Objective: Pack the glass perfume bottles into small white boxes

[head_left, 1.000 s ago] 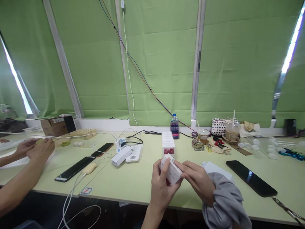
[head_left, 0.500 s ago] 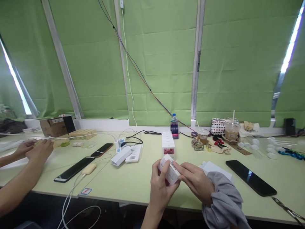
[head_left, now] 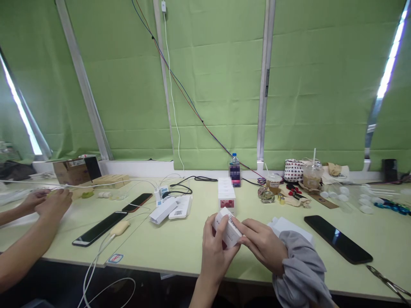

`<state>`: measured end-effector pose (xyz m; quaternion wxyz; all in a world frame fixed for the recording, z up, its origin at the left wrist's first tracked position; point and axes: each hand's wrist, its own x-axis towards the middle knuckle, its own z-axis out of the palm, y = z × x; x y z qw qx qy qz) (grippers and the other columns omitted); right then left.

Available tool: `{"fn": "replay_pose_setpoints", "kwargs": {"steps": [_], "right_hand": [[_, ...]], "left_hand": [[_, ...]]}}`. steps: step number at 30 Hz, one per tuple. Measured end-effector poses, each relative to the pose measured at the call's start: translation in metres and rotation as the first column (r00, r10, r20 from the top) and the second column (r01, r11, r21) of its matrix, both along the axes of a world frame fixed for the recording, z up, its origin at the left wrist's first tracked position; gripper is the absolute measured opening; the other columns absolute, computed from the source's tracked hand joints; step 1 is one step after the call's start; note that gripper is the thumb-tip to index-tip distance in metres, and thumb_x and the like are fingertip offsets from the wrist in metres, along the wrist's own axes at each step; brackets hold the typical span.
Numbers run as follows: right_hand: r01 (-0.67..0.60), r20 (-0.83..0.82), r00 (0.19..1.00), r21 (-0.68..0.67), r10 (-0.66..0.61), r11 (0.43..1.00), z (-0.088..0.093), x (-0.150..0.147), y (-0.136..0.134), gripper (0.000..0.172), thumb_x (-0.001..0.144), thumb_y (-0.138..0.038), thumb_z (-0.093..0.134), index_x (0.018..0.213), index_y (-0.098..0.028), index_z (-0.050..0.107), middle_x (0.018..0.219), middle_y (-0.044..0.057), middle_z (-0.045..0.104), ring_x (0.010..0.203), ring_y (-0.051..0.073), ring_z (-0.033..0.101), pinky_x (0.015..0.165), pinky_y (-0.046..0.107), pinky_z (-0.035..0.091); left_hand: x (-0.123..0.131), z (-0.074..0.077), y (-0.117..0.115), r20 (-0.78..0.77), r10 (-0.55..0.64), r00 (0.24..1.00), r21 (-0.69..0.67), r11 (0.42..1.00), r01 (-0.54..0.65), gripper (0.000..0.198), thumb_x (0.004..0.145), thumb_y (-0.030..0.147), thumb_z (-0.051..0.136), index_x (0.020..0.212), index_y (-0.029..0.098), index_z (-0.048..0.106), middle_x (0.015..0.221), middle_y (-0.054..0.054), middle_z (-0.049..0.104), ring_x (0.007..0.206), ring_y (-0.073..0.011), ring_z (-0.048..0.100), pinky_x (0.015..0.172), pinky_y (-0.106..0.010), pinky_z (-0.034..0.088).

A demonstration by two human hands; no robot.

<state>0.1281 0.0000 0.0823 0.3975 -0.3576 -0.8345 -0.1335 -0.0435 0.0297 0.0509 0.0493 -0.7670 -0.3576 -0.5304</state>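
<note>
A small white box [head_left: 231, 235] with printed text and a dark red patch is held tilted above the table's front edge. My left hand [head_left: 215, 248] is wrapped round it from the left and below, its thumb across the face. The fingers of my right hand [head_left: 265, 244] press on the box's right side; a grey scrunched cuff covers that wrist. Just behind, a row of white boxes [head_left: 226, 192] stands on the table, the front one showing a red picture. White papery pieces [head_left: 290, 226] lie partly hidden behind my right hand.
Black phone [head_left: 337, 238] and metal scissors-like tool [head_left: 388, 282] lie right. Behind stand a bottle [head_left: 234, 171] and drink cups [head_left: 312, 174]. Left are opened white packaging [head_left: 163, 209], two phones, a yellow charger [head_left: 120, 228] with cables, and another person's hands [head_left: 53, 203].
My hands and the held box have shifted very slightly to the left. The grip on the box looks the same.
</note>
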Motion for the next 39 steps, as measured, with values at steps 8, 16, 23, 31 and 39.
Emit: {"fn": "replay_pose_setpoints", "kwargs": {"steps": [8, 16, 23, 31, 39], "right_hand": [[0.027, 0.044, 0.999, -0.006, -0.027, 1.000, 0.002, 0.000, 0.000, 0.045, 0.100, -0.038, 0.030, 0.134, -0.016, 0.050, 0.087, 0.009, 0.065, 0.078, 0.018, 0.063, 0.068, 0.028, 0.054], [0.079, -0.302, 0.946, -0.146, -0.121, 0.986, 0.010, 0.016, -0.002, 0.043, 0.100, -0.039, 0.029, 0.108, -0.020, 0.067, 0.087, 0.006, 0.067, 0.080, 0.017, 0.064, 0.070, 0.027, 0.051], [-0.039, -0.391, 0.891, -0.570, -0.230, 0.821, 0.007, 0.035, 0.015, 0.048, 0.094, -0.052, 0.037, 0.099, -0.019, 0.072, 0.098, 0.009, 0.071, 0.094, 0.024, 0.062, 0.087, 0.037, 0.046], [-0.145, -0.319, 0.940, -0.689, -0.117, 0.710, 0.009, 0.040, 0.017, 0.039, 0.079, -0.052, 0.060, 0.095, -0.017, 0.071, 0.083, 0.003, 0.071, 0.070, 0.018, 0.054, 0.062, 0.027, 0.039], [-0.083, -0.280, 0.943, -0.717, -0.177, 0.692, 0.004, 0.038, 0.020, 0.030, 0.079, -0.046, 0.061, 0.076, -0.016, 0.063, 0.064, -0.003, 0.057, 0.061, 0.013, 0.046, 0.056, 0.024, 0.035]], "left_hand": [[-0.004, 0.001, 0.003, -0.096, 0.061, 0.994, 0.094, 0.994, -0.052, 0.052, 0.082, 0.021, 0.062, 0.130, 0.027, 0.042, 0.137, -0.013, 0.037, 0.130, -0.0310, 0.039, 0.098, -0.051, 0.045], [0.003, 0.003, 0.005, -0.382, 0.137, 0.914, 0.287, 0.958, -0.024, 0.052, 0.077, -0.002, 0.053, 0.121, 0.026, 0.055, 0.138, -0.014, 0.045, 0.137, -0.0336, 0.031, 0.107, -0.059, 0.029], [0.029, -0.011, 0.003, -0.594, 0.081, 0.801, 0.447, 0.860, 0.245, 0.024, 0.089, 0.024, 0.057, 0.112, 0.026, 0.059, 0.134, -0.007, 0.054, 0.136, -0.0249, 0.036, 0.109, -0.041, 0.031], [0.043, -0.019, -0.006, -0.697, -0.014, 0.717, 0.341, 0.874, 0.348, 0.022, 0.092, 0.027, 0.051, 0.113, 0.024, 0.057, 0.132, -0.004, 0.054, 0.130, -0.0214, 0.044, 0.112, -0.041, 0.031], [0.049, -0.026, -0.005, -0.724, -0.056, 0.688, 0.320, 0.855, 0.407, 0.023, 0.092, 0.024, 0.053, 0.113, 0.021, 0.058, 0.130, -0.005, 0.055, 0.127, -0.0213, 0.047, 0.112, -0.041, 0.030]]}}
